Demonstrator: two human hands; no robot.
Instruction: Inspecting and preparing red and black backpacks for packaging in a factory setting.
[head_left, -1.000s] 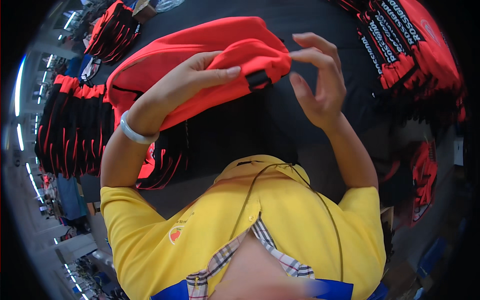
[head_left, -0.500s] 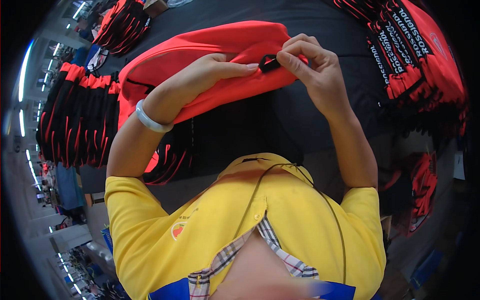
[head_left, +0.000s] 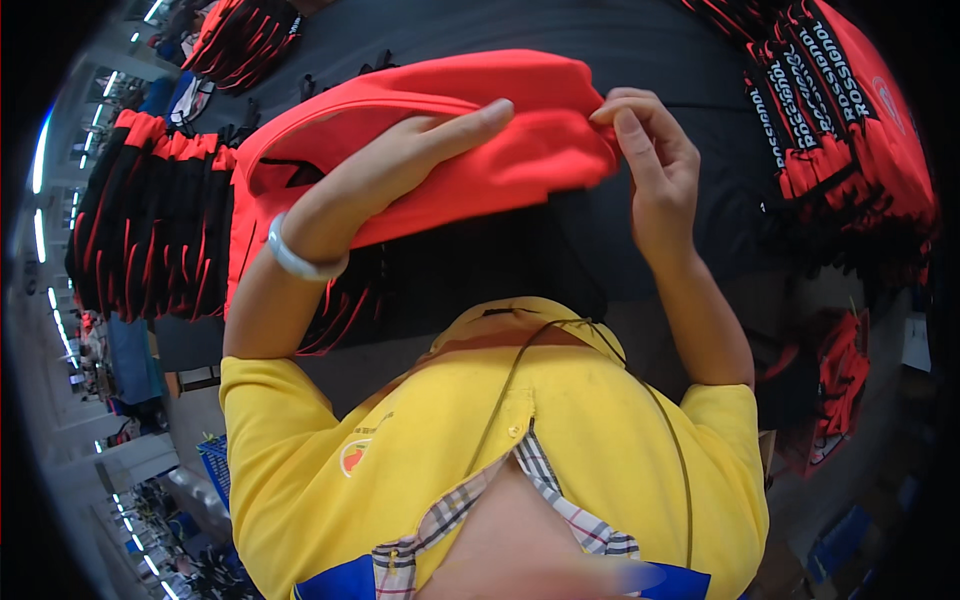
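A coral-red fabric piece [head_left: 540, 165], hollow like a bag, is stretched between my hands above the dark table. My left hand [head_left: 425, 145] reaches into its opening, the thumb lying along the outside and the fingers hidden in the cloth. At the right end, my right hand [head_left: 650, 150] pinches the edge of the fabric between thumb and fingers. A small dark patch [head_left: 305, 173] shows inside the opening near my left wrist, which wears a pale bangle [head_left: 300, 255].
A stack of black and red fabric pieces [head_left: 150, 230] stands at the left, with another stack [head_left: 240, 45] behind it. More red pieces with lettered black strips [head_left: 815, 100] are piled at the right. The dark tabletop [head_left: 670, 45] runs behind the work.
The black loop my right hand held at the fabric's edge is now out of sight. My right hand has shifted slightly right and down, and my left thumb has lifted away from that spot.
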